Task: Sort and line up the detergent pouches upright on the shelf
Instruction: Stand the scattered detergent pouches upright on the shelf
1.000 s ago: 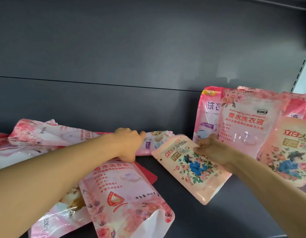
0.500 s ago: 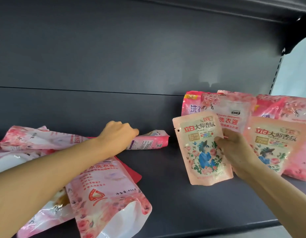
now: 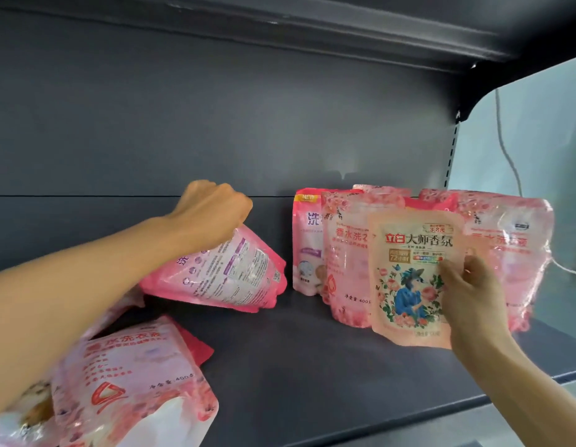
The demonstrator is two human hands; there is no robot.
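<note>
Above the dark grey metal shelf (image 3: 312, 366), the outstretched left hand (image 3: 212, 211) grips a tilted glossy pink plastic pouch (image 3: 228, 275) by its top, while the right hand (image 3: 470, 295) pinches an upright peach floral pouch (image 3: 409, 279) before the standing pink pouches (image 3: 348, 253).

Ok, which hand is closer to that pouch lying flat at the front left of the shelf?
Left. The left hand grips a pink pouch just above and behind the flat pouch. The right hand holds the peach floral pouch far over on the right.
</note>
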